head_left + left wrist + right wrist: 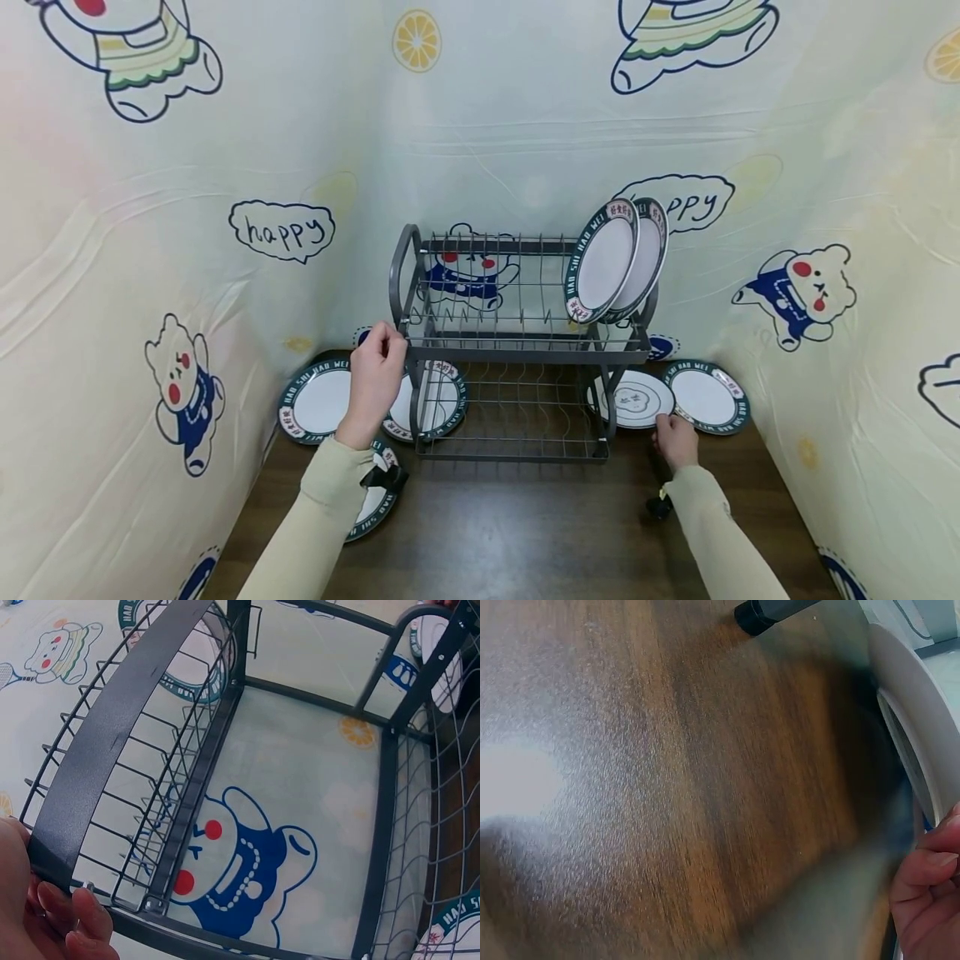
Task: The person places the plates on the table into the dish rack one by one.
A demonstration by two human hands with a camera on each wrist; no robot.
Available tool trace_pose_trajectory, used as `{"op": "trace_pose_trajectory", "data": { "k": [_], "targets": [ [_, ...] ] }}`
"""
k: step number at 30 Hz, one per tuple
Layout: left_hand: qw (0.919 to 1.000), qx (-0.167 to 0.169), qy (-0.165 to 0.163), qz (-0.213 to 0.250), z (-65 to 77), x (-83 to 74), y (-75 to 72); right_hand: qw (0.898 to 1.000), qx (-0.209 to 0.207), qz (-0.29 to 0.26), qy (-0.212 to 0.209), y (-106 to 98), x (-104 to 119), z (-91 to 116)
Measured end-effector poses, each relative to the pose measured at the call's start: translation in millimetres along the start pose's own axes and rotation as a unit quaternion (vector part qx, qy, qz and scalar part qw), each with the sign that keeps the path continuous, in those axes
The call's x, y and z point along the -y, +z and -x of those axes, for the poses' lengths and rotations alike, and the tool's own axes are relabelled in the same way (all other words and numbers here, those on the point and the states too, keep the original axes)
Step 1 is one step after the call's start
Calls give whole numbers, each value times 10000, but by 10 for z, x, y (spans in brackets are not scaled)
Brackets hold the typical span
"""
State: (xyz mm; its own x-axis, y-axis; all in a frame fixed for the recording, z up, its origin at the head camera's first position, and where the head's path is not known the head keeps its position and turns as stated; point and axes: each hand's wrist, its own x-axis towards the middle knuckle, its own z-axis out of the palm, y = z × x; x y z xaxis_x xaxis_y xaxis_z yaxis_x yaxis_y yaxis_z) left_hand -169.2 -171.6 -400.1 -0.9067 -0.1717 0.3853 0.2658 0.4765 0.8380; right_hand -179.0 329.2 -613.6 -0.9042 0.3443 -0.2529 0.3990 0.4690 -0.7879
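Observation:
My left hand grips the left side of a dark grey two-tier dish rack, its fingers curled round the frame of the upper tier. In the left wrist view the fingers wrap the frame beside a wide flat bar. At the rack's lower right, my right hand pinches the near edge of a white plate, its plain underside with a small printed mark facing up. A green-rimmed plate lies just right of it. Two green-rimmed plates, a front one and one behind, stand upright in the upper tier's right end.
On the brown wooden table left of the rack lie a far-left plate, one partly behind the rack's leg, and one under the left forearm. A patterned cloth hangs behind and along both sides.

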Motion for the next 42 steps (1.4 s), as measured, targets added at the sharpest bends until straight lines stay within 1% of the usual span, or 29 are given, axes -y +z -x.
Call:
{"op": "trace_pose_trajectory", "data": {
  "k": [3,8,12,20,23,29,32,38,42],
  "targets": [
    [10000,3,6,-9,-3,-5,5,9997,-164,131,-102,-34,-3,34],
    [10000,13,29,-16,-5,-4,10,9968,-488,473,-409,-103,-25,84],
    [10000,20,40,-4,-3,-4,9,9958,-590,508,-481,-184,-21,123],
    [10000,-8,68,-11,-3,-10,7,9959,-706,352,-436,-357,4,211],
    [10000,-4,44,-3,-3,-21,5,9962,-749,271,-364,-410,21,253],
    [10000,10,-4,-3,-8,-20,5,9971,-751,-63,-130,-493,64,360],
    [10000,-2,-11,-16,-9,-7,5,9965,-820,-115,-96,-522,74,404],
    [10000,-29,6,-20,2,18,5,9961,-856,-135,-162,-578,95,476],
    [10000,-37,40,-33,2,16,2,9936,-1022,-411,-245,-611,123,521]
  ]
}}
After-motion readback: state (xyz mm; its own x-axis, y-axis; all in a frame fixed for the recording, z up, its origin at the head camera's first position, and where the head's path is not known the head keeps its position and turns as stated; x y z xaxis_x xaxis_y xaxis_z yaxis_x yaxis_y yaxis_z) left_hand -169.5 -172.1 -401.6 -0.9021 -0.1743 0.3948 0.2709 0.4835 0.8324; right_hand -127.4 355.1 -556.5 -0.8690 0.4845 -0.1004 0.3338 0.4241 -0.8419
